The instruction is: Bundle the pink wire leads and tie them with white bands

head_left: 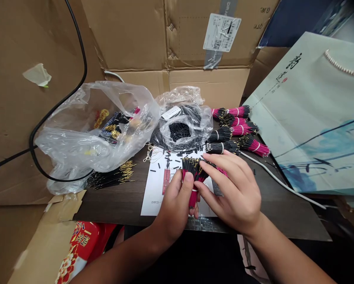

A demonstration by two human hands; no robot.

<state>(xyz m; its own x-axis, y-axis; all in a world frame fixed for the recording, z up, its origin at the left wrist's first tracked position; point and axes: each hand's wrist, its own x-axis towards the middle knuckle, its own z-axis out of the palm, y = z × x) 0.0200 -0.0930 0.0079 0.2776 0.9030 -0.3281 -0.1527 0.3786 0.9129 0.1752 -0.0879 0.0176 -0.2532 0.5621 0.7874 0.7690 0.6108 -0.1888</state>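
My left hand (pixel 177 201) is wrapped round a bundle of thin pink and black wires (pixel 192 170), held upright over the paper sheet. A pale band ties the bundle's middle, and its black upper ends with gold tips fan out. At the right side of that fan, my right hand (pixel 233 185) has its thumb and fingertips on the wires, the other fingers stretched. Beneath and behind lies a white printed sheet (pixel 151 197), strewn with short black tube pieces (pixel 177 161). Part of the bundle's right side is hidden by my right fingers.
Behind stands an opened clear bag of black tube pieces (pixel 179 131). Left are a plastic bag (pixel 73 136) and loose black wires (pixel 111 175). Banded wire bundles (pixel 243 128) lie right, near a white cable (pixel 283 180) and paper bag (pixel 309 118). Cardboard (pixel 129 35) walls the back.
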